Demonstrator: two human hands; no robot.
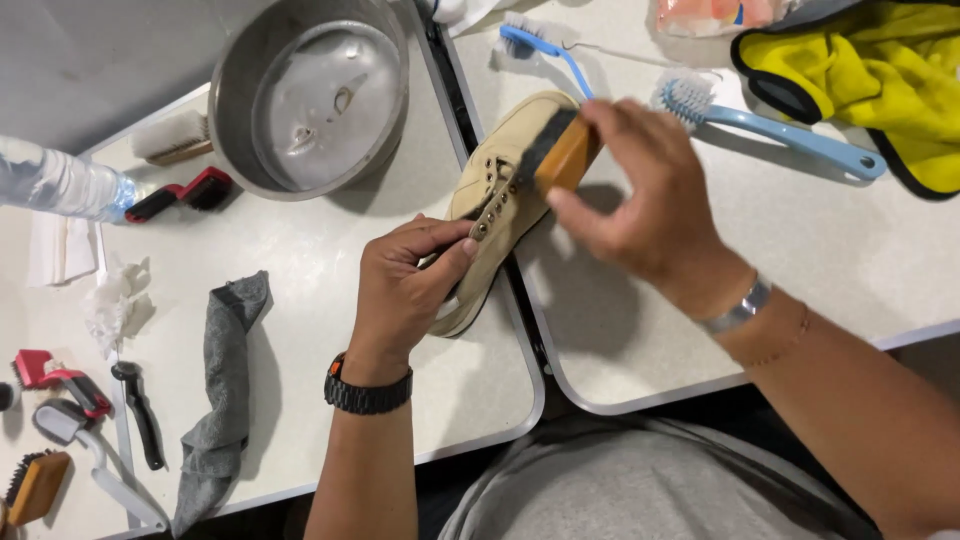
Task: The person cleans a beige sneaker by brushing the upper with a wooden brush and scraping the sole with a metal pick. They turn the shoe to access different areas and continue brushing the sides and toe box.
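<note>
Two pale tables meet at a seam; a beige shoe lies across it, left hand gripping its heel side, right hand clasping a brush block pressed to its toe.

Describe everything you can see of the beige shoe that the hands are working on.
The beige shoe looks like canvas or suede, with metal eyelets, no visible laces and a pale sole. It lies across the gap between two white tables, toe pointing away. The left hand grips its heel end; the right hand presses a brown block brush against its toe.
</note>
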